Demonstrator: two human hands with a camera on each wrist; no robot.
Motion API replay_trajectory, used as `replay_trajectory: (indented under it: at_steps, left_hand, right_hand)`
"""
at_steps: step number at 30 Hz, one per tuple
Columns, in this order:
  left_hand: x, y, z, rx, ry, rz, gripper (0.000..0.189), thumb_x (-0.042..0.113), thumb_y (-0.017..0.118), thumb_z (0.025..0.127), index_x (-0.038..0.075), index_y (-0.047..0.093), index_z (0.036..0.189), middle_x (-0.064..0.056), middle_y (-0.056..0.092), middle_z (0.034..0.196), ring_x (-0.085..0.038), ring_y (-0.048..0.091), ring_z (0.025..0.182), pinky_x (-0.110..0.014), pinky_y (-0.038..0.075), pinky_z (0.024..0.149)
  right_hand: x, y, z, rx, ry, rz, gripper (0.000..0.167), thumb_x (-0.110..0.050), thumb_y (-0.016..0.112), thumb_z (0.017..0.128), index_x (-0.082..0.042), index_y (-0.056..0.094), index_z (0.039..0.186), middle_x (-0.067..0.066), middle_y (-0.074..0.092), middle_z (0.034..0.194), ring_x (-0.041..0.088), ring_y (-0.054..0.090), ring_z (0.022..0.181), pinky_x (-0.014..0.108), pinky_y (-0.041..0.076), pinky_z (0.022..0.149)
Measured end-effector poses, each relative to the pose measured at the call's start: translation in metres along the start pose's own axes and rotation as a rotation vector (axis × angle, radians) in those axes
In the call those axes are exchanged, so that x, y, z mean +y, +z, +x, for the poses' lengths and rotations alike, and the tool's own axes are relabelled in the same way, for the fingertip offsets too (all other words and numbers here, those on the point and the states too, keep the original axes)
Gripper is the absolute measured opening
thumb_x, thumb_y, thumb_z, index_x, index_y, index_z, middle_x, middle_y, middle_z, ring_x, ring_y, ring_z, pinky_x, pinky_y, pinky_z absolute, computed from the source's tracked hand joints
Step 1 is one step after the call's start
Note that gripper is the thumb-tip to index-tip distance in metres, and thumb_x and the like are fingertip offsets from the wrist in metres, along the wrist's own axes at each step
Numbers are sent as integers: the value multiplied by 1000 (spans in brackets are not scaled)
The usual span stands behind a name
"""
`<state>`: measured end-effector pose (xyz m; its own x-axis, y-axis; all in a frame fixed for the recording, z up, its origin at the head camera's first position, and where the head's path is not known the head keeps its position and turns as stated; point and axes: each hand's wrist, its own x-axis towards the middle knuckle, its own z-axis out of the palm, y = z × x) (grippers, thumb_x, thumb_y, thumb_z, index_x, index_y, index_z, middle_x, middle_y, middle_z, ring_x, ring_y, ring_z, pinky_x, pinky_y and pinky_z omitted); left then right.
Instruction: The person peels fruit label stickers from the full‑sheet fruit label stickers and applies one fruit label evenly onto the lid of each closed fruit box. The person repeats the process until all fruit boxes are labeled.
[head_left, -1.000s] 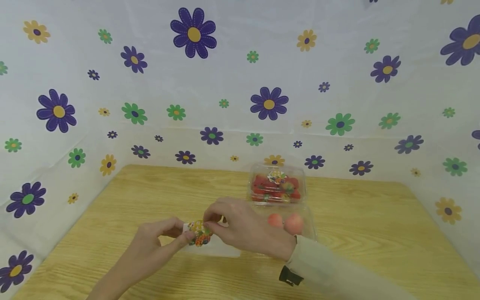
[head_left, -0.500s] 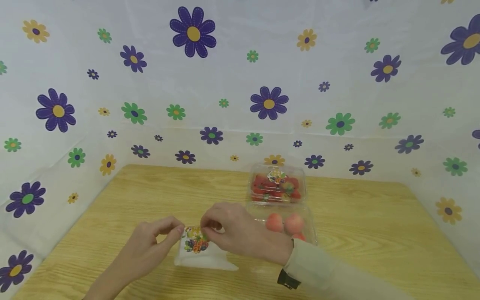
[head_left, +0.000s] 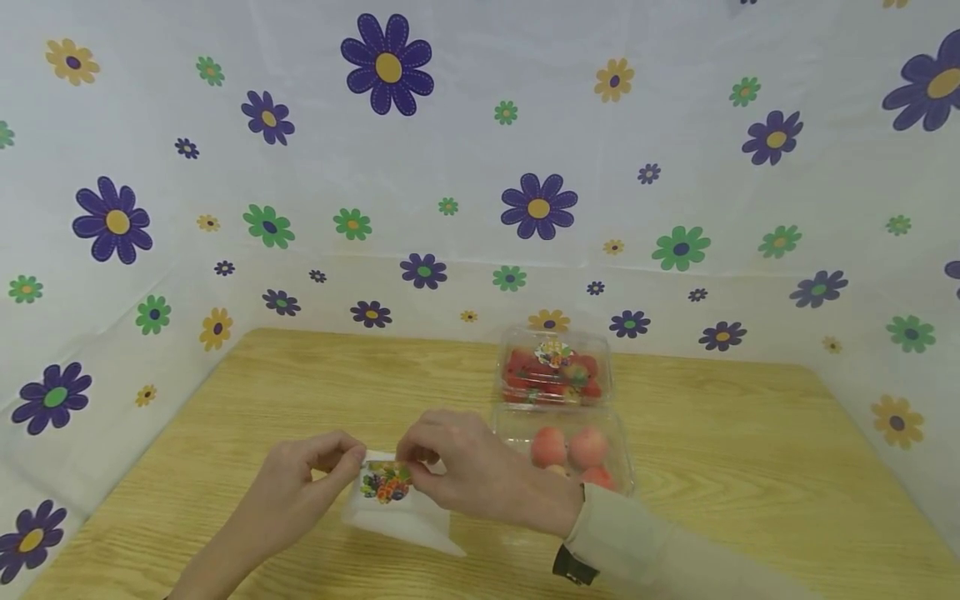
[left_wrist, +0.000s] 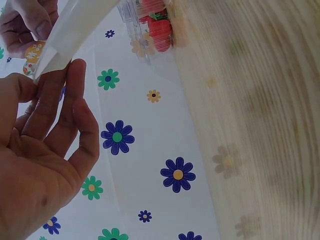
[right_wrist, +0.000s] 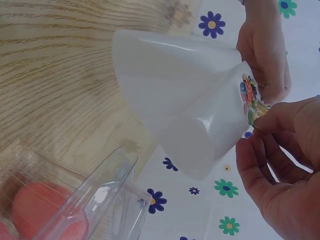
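My left hand [head_left: 303,483] pinches the upper left edge of a glossy white backing sheet [head_left: 401,525] between thumb and fingers. On that sheet is a colourful fruit-print sticker [head_left: 385,483]. My right hand [head_left: 468,467] pinches the sticker's edge with thumb and index finger; in the right wrist view the sticker [right_wrist: 248,92] bends beside those fingertips, and the backing sheet [right_wrist: 170,90] curls away from it. How much of the sticker is lifted off, I cannot tell. The left wrist view shows the left hand's thumb and fingers on the sheet [left_wrist: 75,32], its other fingers loosely bent.
Behind the right hand, a clear plastic box [head_left: 625,450] holds several peaches [head_left: 588,447]. Beyond it stands a lidded clear box [head_left: 606,354] of strawberries [head_left: 525,367] with a similar fruit sticker [head_left: 553,355] on its lid. The wooden table [head_left: 712,467] meets a flowered cloth [head_left: 450,150] at the back.
My left thumb has slid off the sticker to the sheet's edge. Right hand and sheet have shifted slightly down and left, the sheet's lower edge has tilted, and more peaches show.
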<state>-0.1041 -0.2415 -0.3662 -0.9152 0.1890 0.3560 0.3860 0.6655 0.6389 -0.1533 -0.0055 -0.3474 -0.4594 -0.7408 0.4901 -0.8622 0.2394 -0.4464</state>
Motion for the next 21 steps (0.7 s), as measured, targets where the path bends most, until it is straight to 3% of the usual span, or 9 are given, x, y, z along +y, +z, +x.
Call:
replay_trajectory:
  at_steps: [13, 21]
  left_hand:
    - [-6, -3, 3, -100, -162, -124, 21, 21, 57, 106, 12, 75, 97, 4, 78, 91, -2, 73, 84, -23, 57, 71]
    - [-11, -5, 4, -154, -260, -203, 26, 24, 56, 107, 6, 73, 103, -2, 76, 89, -7, 67, 73, -27, 58, 68]
  right_hand:
    - [-2, 4, -4, 0, 1, -2, 13, 3, 72, 89, -8, 73, 97, 2, 73, 95, 7, 67, 84, 8, 52, 77]
    - [-1, 7, -5, 19, -28, 16, 13, 4, 72, 89, -7, 73, 95, 2, 73, 94, 6, 69, 86, 12, 55, 76]
